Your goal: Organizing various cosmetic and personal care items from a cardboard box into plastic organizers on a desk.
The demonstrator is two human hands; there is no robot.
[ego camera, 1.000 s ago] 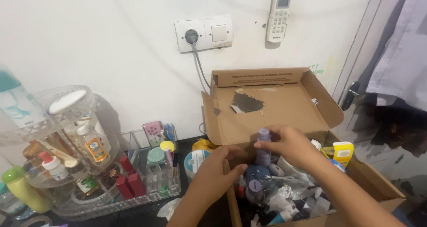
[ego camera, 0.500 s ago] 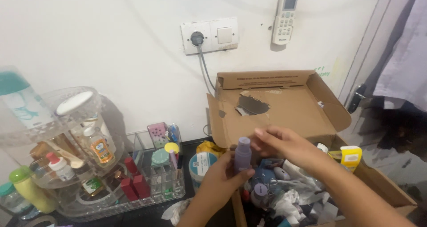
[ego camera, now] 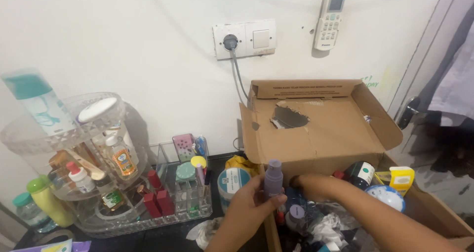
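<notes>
My left hand (ego camera: pixel 249 207) holds a small purple pump bottle (ego camera: pixel 273 179) upright, just above the left wall of an open cardboard box (ego camera: pixel 321 128). My right hand (ego camera: pixel 308 185) reaches down into the box, among bottles, jars and crumpled white wrapping; its fingers are partly hidden, and I cannot tell whether they grip anything. Next to my right hand in the box are a dark bottle with a white label (ego camera: pixel 359 174), a purple-capped jar (ego camera: pixel 296 212) and a yellow tube (ego camera: pixel 401 178).
A clear acrylic organiser (ego camera: pixel 148 202) with red lipsticks and small jars stands at the left, beside a round clear turntable rack (ego camera: pixel 64 133) of bottles. A white tub (ego camera: pixel 233 180) sits by the box. A wall socket (ego camera: pixel 244 38) and a remote (ego camera: pixel 330 19) hang above.
The purple bottle has left the box: my left hand now holds it alone, further left. My right hand has let go of it and dropped back into the box.
</notes>
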